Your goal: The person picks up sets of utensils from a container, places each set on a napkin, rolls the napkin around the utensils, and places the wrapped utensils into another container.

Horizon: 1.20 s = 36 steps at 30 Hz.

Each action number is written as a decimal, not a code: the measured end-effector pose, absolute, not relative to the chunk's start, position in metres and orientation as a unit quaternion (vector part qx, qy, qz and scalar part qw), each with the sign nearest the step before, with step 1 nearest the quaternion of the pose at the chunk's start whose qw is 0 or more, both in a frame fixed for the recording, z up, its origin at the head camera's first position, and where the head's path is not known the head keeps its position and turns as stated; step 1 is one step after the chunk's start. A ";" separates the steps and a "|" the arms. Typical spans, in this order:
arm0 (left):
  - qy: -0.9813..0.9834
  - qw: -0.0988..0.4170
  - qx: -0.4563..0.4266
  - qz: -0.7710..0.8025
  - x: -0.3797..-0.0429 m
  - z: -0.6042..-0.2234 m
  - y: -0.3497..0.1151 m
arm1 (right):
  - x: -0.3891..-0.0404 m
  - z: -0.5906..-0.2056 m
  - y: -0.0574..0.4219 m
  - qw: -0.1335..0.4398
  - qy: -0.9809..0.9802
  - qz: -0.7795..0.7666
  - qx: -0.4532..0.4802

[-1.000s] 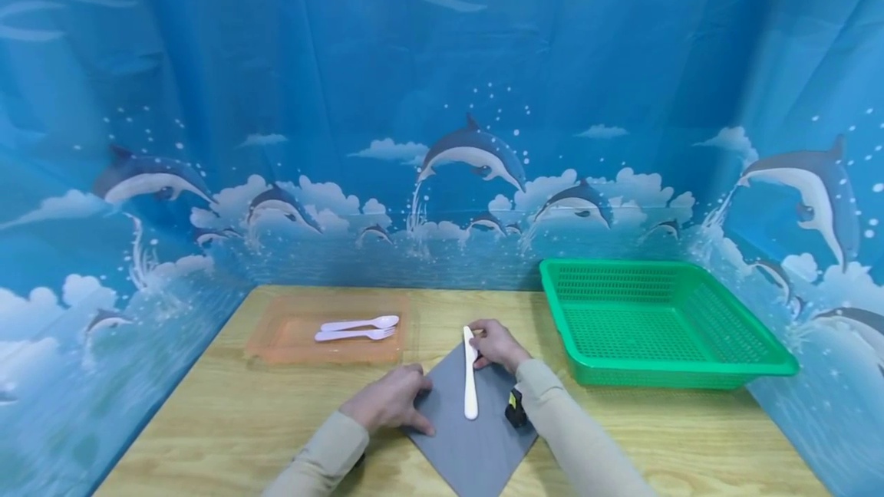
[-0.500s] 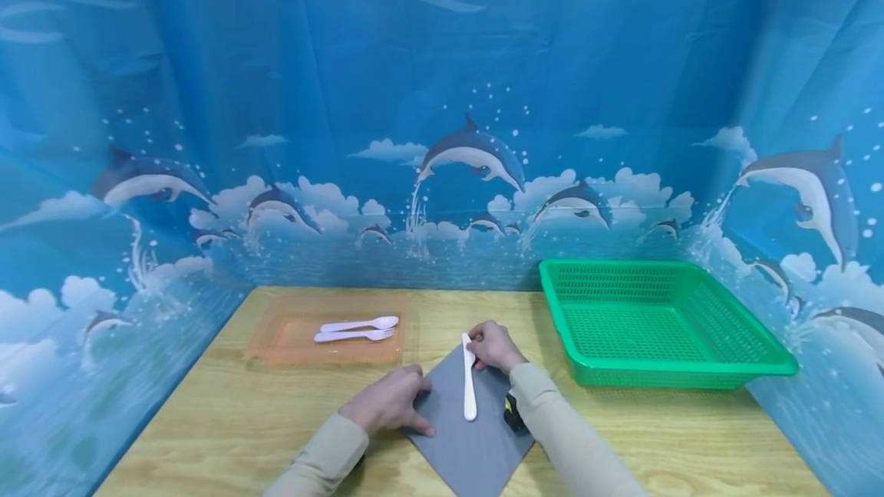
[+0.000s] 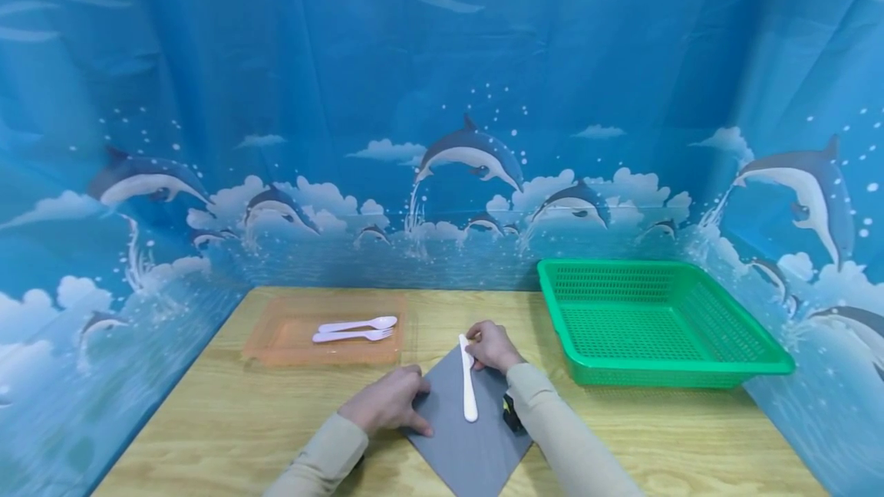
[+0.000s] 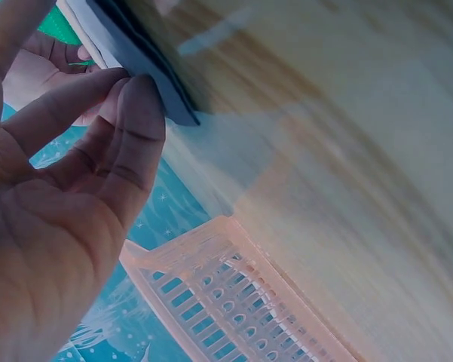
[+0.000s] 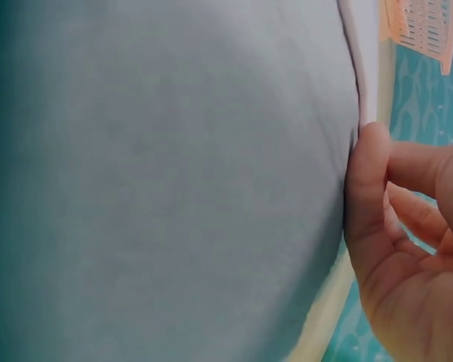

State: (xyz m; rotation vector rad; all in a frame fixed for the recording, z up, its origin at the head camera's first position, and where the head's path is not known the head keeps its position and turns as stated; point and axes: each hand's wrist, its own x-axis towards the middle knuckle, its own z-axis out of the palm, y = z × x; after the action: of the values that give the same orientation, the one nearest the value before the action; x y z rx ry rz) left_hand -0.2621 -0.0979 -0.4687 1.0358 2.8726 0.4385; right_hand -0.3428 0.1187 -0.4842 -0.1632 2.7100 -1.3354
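A grey napkin [image 3: 456, 443] lies as a diamond on the wooden table [image 3: 242, 420] near its front edge. A white plastic knife [image 3: 468, 382] lies along the napkin's middle, pointing away from me. My right hand [image 3: 489, 346] is at the knife's far end with curled fingers and pinches it. In the right wrist view the thumb [image 5: 365, 188] meets the knife [image 5: 365, 53] over the napkin [image 5: 173, 181]. My left hand [image 3: 387, 403] presses nearly straight fingers [image 4: 136, 113] on the napkin's left corner [image 4: 147, 45].
An orange tray [image 3: 324, 359] at the back left holds a white spoon [image 3: 359, 324] and a white fork [image 3: 352, 335]. A green mesh basket [image 3: 684, 374] stands at the right. Blue dolphin-print curtains [image 3: 442, 98] wall in the table on three sides.
The knife and my right hand have shifted slightly to the left on the napkin. My left hand has stayed on the napkin's corner.
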 end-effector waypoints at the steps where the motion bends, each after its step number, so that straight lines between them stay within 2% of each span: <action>1: 0.931 0.028 0.335 0.141 -0.262 -0.469 -0.098 | -0.343 -0.484 0.119 0.059 0.894 -0.440 -0.059; 11: 0.931 0.023 0.341 0.129 -0.264 -0.470 -0.098 | -0.344 -0.483 0.121 0.100 0.908 -0.398 -0.089; 36: 0.929 0.019 0.349 0.124 -0.263 -0.470 -0.099 | -0.346 -0.484 0.126 0.109 0.909 -0.384 -0.122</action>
State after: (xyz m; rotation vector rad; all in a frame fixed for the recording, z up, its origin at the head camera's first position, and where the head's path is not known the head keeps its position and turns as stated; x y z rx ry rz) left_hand -0.2632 -0.0988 -0.4696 1.0851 2.8828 0.3838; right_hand -0.3458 0.1261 -0.4835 -0.3596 2.6733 -1.1284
